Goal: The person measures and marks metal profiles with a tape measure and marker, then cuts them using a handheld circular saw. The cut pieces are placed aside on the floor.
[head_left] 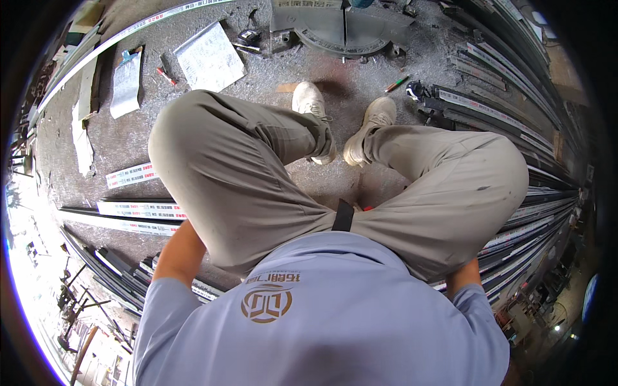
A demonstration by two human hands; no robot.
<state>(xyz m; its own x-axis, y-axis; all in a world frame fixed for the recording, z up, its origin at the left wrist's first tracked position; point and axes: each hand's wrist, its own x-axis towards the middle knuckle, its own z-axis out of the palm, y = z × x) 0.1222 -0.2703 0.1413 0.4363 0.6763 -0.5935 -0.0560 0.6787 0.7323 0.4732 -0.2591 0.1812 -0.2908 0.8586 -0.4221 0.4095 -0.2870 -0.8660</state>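
Observation:
Neither of my hands shows. My left forearm (182, 253) runs down beside my left thigh, and the hand is hidden under the leg. On the other side only a bit of my right forearm (463, 275) appears, its hand covered by my right thigh. I sit with knees bent wide in beige trousers (225, 148), my white shoes (310, 103) on the dusty floor. Nearest the left arm lie long white-filmed profiles (138, 210). Beside the right arm is a stack of dark and white profiles (524, 222).
Ahead of my feet stands a mitre saw with a round grey base (341, 40). Around it lie a written paper sheet (210, 56), a clipboard (127, 83), a tape measure (250, 36), a red-handled tool (165, 76) and a green pen (396, 83). More profiles (489, 106) line the right.

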